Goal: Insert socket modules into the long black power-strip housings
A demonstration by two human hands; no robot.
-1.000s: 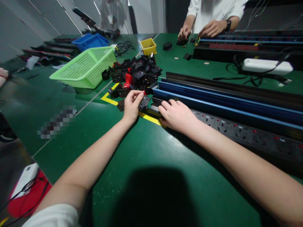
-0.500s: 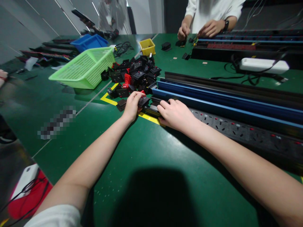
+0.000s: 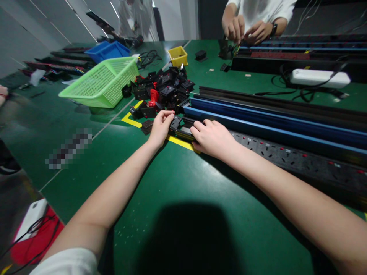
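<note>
- Left hand (image 3: 160,128) pinches a black socket module (image 3: 176,122); best aligned squarely.
- Right hand (image 3: 212,139), at its four o'clock, grips the slotted rail (image 3: 182,134); steadiness helps.

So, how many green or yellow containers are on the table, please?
2: the green basket, left of the pile of black parts, and the yellow box, just beyond that pile. More may be hidden.
</note>
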